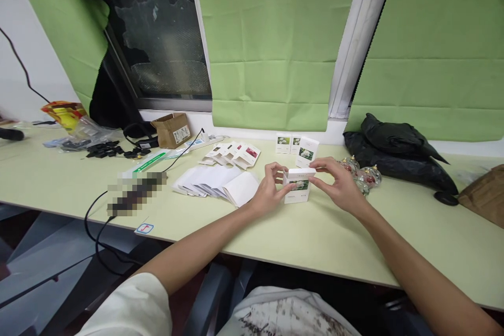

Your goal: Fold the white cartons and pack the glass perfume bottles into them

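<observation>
A small white box with a flower picture on its front stands upright on the table between my hands. My left hand grips its left side, the thumb lying across the picture. On the other side my right hand has its thumb and forefinger at the box's top right edge. Just behind stands a similar white box, slightly tilted, and further back are two more upright boxes. Left of my hands lies a fanned stack of flat white cartons. Beyond it, several flat cartons with flower pictures overlap.
Clear round ornaments sit right of my right hand, near black plastic bags. An open cardboard box, a cable and a pixelated dark object are on the left. A brown package lies at the far right.
</observation>
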Demonstrator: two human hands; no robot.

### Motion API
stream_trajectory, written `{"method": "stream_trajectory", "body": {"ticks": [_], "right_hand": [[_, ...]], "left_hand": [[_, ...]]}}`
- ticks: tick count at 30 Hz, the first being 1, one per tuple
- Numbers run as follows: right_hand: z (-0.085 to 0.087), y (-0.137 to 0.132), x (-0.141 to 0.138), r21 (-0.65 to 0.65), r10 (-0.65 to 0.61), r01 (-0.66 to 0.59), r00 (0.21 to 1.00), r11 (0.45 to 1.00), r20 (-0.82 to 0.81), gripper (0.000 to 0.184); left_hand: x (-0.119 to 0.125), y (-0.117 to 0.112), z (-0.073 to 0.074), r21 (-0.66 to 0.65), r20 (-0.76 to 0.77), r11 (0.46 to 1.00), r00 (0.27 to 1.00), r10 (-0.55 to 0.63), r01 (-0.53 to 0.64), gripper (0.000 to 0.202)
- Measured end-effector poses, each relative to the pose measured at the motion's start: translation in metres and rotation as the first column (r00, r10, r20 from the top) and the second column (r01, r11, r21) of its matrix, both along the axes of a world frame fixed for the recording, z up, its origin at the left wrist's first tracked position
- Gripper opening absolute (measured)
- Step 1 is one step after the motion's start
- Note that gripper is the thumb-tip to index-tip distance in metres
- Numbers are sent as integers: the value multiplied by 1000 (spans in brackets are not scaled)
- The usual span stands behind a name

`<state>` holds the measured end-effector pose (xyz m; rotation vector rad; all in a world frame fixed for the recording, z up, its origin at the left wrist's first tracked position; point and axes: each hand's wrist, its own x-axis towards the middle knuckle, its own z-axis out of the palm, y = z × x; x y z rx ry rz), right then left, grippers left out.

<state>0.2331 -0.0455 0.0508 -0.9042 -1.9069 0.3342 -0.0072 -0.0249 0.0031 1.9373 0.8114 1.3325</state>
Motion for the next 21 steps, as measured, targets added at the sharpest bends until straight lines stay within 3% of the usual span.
{"method": "stream_trajectory", "body": {"ticks": [5, 11, 14, 18, 21], "right_hand": [[-11, -1, -1, -90, 21, -30, 995, 995, -97, 38], [-11, -5, 0, -7, -14, 14, 998, 1000, 55, 35], [-10, -11, 1, -4, -22, 22, 998, 1000, 53, 30], [-9, -19, 4, -107, 73, -80, 995, 991, -68, 25], [-9, -21, 7, -185, 131, -164, 975, 969, -179, 24]], "left_hand": [[-3, -2, 4, -64, -111, 998, 994, 21, -28, 38], [-4, -5, 7, 42, -140, 999, 990, -2, 8, 33], [-5, -7, 7, 44, -136, 998, 990, -40, 46, 51], [-4, -12, 11, -98, -169, 967, 954, -247, 233, 98], [-3, -11, 15, -251, -221, 915, 902, -372, 316, 91]]}}
